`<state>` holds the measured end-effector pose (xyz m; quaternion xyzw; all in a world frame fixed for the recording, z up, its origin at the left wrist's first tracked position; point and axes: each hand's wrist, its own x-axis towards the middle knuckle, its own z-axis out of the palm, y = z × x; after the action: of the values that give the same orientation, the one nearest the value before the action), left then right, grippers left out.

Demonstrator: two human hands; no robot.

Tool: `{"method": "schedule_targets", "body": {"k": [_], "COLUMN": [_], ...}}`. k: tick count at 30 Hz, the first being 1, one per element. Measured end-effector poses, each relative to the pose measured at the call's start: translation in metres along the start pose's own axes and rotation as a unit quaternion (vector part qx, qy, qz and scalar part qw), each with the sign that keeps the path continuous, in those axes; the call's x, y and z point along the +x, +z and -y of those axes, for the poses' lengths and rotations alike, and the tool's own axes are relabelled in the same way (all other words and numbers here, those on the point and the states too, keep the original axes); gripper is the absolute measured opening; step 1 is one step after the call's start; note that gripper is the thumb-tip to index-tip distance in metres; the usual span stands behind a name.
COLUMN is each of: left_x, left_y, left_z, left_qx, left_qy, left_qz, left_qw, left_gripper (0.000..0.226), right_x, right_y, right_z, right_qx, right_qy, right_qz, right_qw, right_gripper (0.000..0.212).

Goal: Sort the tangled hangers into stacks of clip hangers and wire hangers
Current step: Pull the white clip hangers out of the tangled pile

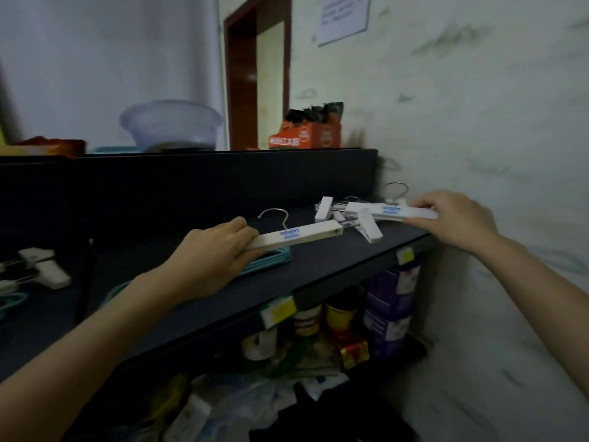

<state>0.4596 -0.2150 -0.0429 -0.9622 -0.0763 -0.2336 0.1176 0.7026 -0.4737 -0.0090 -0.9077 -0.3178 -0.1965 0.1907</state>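
Note:
My left hand [212, 250] grips a white clip hanger [306, 235] with a blue logo and a metal hook, held just above the dark shelf [318, 275]. Teal wire hangers [271, 260] lie under that hand. My right hand [455, 221] holds the end of a second white clip hanger [398, 212], which rests on a small pile of white clip hangers [338, 212] at the shelf's right end. More white clip hangers [47, 269] and teal wire hangers [12, 301] lie at the far left.
The wall [494, 122] stands close on the right. A raised upper shelf [191, 167] carries a clear bowl [172, 126] and an orange box [306, 135]. Below the dark shelf sit cans [338, 317], purple tubs [389, 301] and bags.

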Motion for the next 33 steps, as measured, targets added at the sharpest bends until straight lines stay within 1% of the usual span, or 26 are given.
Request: {"method": "schedule_targets", "body": {"k": [3,6,9,13,16,21,25,33], "left_x": [0.038,0.073,0.107,0.152,0.187,0.23,0.256,0.298], "left_y": [0.02,0.042,0.066,0.098,0.118,0.143,0.159,0.179], "left_z": [-0.03,-0.055,-0.078,-0.103,-0.115,-0.134,-0.15,-0.161], "left_qx": [-0.006,-0.004,-0.011,-0.05,-0.044,-0.06,-0.05,-0.039], "left_qy": [0.021,0.034,0.033,0.038,0.052,0.04,0.022,-0.065], "left_qz": [0.028,0.05,0.072,0.097,0.108,0.116,0.123,0.121], "left_qw": [0.999,0.998,0.997,0.993,0.992,0.991,0.991,0.99], "left_gripper": [0.04,0.039,0.037,0.036,0.036,0.04,0.041,0.045], "right_x": [0.003,0.008,0.018,0.041,0.064,0.097,0.122,0.192], "right_y": [-0.011,-0.015,-0.015,-0.007,0.001,0.019,0.037,0.078], "right_z": [-0.039,-0.069,-0.094,-0.125,-0.141,-0.159,-0.177,-0.202], "right_qx": [-0.019,-0.017,-0.022,-0.017,0.0,0.029,0.046,0.079], "right_qy": [0.051,0.078,0.081,0.085,0.079,0.052,0.017,-0.103], "right_qz": [-0.027,-0.045,-0.043,-0.04,-0.042,-0.04,-0.02,0.051], "right_qw": [0.998,0.996,0.996,0.995,0.996,0.997,0.999,0.99], "right_gripper": [0.027,0.026,0.027,0.027,0.027,0.026,0.024,0.024]}}
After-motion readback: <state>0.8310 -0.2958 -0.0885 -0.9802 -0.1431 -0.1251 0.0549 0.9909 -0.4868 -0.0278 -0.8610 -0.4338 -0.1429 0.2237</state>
